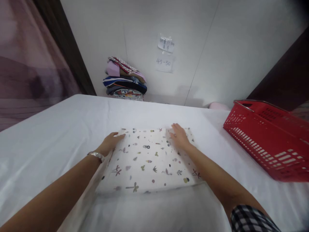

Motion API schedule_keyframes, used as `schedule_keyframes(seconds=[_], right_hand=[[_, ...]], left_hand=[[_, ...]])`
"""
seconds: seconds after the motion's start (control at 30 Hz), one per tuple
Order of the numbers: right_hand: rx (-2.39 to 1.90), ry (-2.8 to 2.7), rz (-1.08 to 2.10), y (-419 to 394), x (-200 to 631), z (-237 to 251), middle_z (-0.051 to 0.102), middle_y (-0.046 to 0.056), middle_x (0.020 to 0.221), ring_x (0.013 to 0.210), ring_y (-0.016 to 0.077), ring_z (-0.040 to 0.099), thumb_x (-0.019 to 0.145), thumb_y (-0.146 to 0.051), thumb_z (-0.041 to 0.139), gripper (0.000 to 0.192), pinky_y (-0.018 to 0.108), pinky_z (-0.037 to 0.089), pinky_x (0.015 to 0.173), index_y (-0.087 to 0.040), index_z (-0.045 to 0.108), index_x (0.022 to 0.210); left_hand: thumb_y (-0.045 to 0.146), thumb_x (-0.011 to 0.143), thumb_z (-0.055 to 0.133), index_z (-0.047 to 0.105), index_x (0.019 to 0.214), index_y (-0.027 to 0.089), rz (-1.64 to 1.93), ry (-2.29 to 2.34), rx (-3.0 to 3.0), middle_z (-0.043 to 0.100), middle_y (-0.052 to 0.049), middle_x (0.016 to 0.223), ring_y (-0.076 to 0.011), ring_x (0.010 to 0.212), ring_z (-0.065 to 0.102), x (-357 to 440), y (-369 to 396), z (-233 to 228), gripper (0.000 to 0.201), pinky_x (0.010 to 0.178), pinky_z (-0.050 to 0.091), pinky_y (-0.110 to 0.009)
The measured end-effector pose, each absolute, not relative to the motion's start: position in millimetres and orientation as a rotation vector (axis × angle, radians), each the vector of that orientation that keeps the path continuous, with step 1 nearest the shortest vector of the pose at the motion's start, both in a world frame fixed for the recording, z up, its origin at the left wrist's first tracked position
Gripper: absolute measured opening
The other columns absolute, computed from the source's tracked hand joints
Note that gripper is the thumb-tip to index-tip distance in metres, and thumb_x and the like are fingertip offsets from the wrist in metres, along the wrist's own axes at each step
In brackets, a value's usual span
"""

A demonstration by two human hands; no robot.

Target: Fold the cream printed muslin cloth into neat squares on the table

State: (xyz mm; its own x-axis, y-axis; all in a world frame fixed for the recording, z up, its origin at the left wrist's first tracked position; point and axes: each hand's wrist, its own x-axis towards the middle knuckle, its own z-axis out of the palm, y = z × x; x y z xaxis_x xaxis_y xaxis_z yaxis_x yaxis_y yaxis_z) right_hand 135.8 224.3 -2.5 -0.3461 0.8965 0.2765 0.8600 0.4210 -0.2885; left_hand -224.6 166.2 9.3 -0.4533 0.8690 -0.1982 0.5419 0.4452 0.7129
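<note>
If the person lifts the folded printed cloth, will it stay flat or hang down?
The printed cloth would likely sag: it is thin fabric folded flat. It is probably light. It may slide easily on the smooth white sheet, since only the left hand and right hand press it.

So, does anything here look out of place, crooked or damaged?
Nothing stands out. The printed cloth lies flat and folded square on the white table, both hands resting on its far corners. The red basket and the clothes pile look orderly.
</note>
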Motion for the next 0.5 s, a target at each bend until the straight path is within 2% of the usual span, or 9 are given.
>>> schedule_keyframes(seconds=[0.07,0.17,0.3,0.5], right_hand=[[-1.367,-2.408,0.212,210.4,100.8,-3.2,0.028,0.009,0.151,0.141,0.0250,0.018,0.093,-0.039,0.035,0.053,0.047,0.015,0.113,-0.018,0.035,0.141],[-1.377,-2.538,0.353,200.2,63.0,-10.4,0.021,0.010,0.154,0.143,0.0249,0.012,0.093,-0.046,0.032,0.058,0.048,0.009,0.113,-0.017,0.030,0.144],[-1.478,-2.570,0.394,202.4,48.0,-16.8,0.017,0.009,0.155,0.143,0.0247,0.008,0.095,-0.048,0.026,0.059,0.049,0.005,0.113,-0.016,0.030,0.144],[-1.503,-2.612,0.499,169.8,53.9,-10.1,0.014,0.010,0.155,0.143,0.0258,0.007,0.095,-0.047,0.026,0.058,0.049,0.007,0.113,-0.016,0.031,0.143]], left_hand=[[0.059,0.067,0.064,0.052,0.125,0.012,0.780,2.073,1.133,0.057,-0.020,0.126,-0.0329,0.102,0.062,-220.7,143.3,11.8,0.076,0.072,0.054,-0.038],[0.055,0.070,0.064,0.050,0.127,0.013,0.799,1.973,1.031,0.059,-0.019,0.125,-0.0304,0.098,0.065,-214.0,107.0,13.4,0.073,0.071,0.056,-0.037],[0.053,0.074,0.061,0.060,0.111,0.016,0.782,1.748,0.921,0.070,-0.013,0.106,-0.0274,0.089,0.069,-208.7,62.4,14.1,0.052,0.070,0.058,-0.035],[0.050,0.071,0.064,0.065,0.103,0.017,0.771,1.768,0.921,0.070,-0.010,0.105,-0.0279,0.094,0.068,-207.7,17.4,17.0,0.046,0.076,0.058,-0.034]])
